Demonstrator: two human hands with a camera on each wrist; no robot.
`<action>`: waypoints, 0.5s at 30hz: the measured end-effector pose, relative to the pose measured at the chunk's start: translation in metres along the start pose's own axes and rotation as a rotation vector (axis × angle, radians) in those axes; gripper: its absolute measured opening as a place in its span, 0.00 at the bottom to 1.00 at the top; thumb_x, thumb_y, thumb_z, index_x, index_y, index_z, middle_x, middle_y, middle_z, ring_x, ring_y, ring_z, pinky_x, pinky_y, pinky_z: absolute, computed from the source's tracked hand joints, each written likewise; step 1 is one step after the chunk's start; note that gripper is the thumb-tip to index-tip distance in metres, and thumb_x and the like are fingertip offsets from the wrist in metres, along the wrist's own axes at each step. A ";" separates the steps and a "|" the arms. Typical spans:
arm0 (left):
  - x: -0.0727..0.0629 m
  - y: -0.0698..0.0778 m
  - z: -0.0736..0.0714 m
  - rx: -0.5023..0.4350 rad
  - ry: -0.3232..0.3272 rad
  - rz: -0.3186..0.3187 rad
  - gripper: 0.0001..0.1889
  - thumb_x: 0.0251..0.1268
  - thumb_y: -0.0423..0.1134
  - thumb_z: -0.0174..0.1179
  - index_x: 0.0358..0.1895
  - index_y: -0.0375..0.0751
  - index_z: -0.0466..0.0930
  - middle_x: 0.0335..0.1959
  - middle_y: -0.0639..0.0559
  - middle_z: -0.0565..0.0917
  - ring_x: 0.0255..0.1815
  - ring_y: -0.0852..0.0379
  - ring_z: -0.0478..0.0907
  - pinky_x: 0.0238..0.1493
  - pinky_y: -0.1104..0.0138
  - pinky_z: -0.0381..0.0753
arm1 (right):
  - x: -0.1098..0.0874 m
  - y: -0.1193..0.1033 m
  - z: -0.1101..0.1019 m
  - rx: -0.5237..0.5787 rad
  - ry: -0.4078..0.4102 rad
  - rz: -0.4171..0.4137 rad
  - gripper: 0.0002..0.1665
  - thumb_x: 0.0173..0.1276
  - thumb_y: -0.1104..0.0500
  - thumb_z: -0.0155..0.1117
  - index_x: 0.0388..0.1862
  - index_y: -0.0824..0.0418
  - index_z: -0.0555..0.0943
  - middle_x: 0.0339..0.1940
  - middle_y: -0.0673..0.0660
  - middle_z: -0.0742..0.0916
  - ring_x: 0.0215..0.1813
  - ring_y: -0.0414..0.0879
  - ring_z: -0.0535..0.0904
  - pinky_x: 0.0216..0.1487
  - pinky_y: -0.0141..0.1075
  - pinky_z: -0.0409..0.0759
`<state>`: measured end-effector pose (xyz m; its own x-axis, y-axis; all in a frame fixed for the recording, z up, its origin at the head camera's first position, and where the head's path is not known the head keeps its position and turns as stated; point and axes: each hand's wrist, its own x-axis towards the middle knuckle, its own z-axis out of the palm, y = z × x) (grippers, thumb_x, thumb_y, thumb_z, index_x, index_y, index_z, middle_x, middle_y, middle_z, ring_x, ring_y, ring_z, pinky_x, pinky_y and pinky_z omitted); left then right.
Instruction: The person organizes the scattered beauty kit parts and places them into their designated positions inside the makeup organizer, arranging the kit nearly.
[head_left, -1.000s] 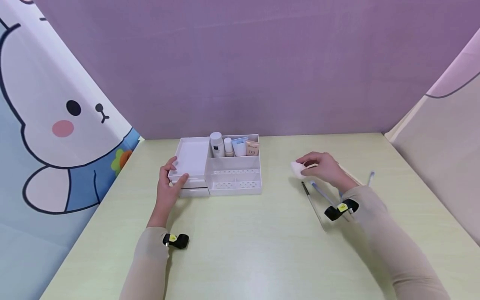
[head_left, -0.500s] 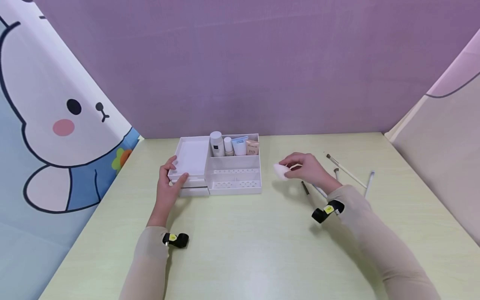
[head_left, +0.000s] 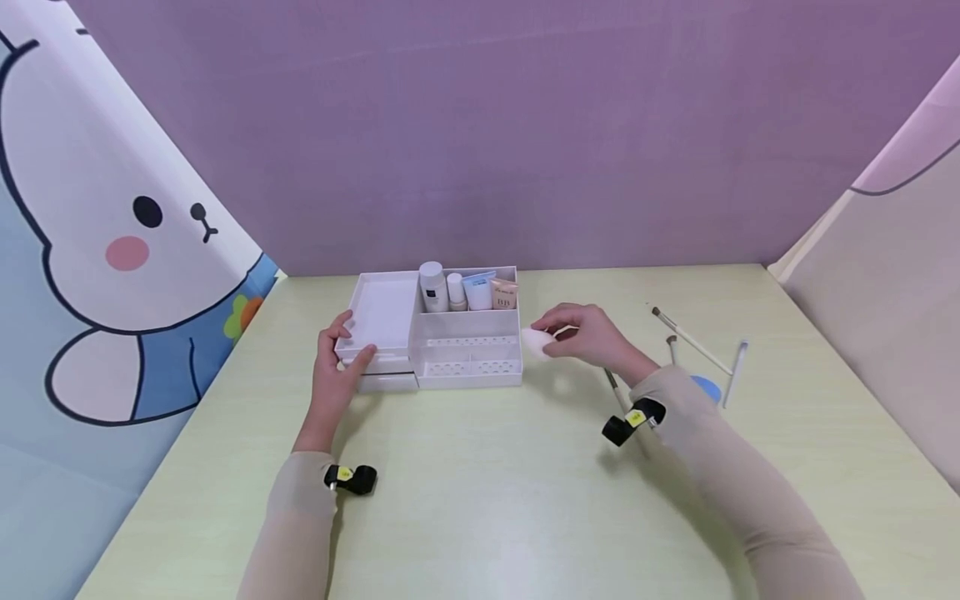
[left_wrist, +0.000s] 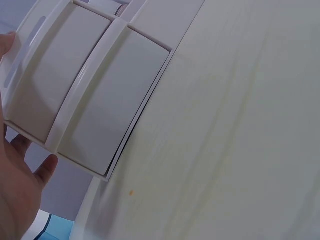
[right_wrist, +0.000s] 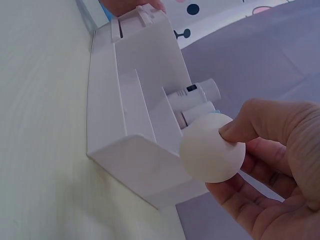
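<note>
Fingers (right_wrist: 240, 200) of my right hand (head_left: 588, 337) pinch a sponge (head_left: 537, 342) beside the box (head_left: 468, 382), which my left hand (head_left: 333, 379) grips; watching remotely, I judge too light a pinch or a bump against the box could drop the sponge.

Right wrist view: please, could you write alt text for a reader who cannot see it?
The right hand pinches a pale, rounded object beside a white organizer on a table. Two bottles stand inside the organizer; the left hand holds its far end.
</note>
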<state>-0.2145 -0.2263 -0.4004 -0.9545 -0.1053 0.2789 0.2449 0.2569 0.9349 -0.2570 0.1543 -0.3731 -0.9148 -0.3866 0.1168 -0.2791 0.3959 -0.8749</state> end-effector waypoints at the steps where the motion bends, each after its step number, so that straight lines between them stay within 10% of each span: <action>1: 0.000 0.000 0.000 0.000 0.000 -0.001 0.19 0.70 0.30 0.59 0.52 0.27 0.57 0.77 0.45 0.60 0.76 0.49 0.54 0.70 0.58 0.54 | 0.001 -0.001 0.002 -0.002 -0.005 -0.002 0.20 0.56 0.72 0.73 0.50 0.69 0.85 0.50 0.62 0.85 0.48 0.53 0.81 0.50 0.40 0.81; 15: 0.000 0.001 0.001 -0.002 0.011 -0.006 0.19 0.69 0.29 0.59 0.51 0.27 0.57 0.77 0.45 0.60 0.75 0.49 0.55 0.69 0.61 0.55 | 0.017 -0.013 0.036 0.052 -0.074 -0.037 0.18 0.55 0.72 0.73 0.47 0.67 0.87 0.48 0.59 0.85 0.45 0.51 0.79 0.51 0.44 0.80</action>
<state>-0.2140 -0.2253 -0.3994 -0.9540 -0.1177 0.2756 0.2393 0.2544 0.9370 -0.2581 0.1124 -0.3765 -0.8796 -0.4612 0.1168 -0.2953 0.3368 -0.8941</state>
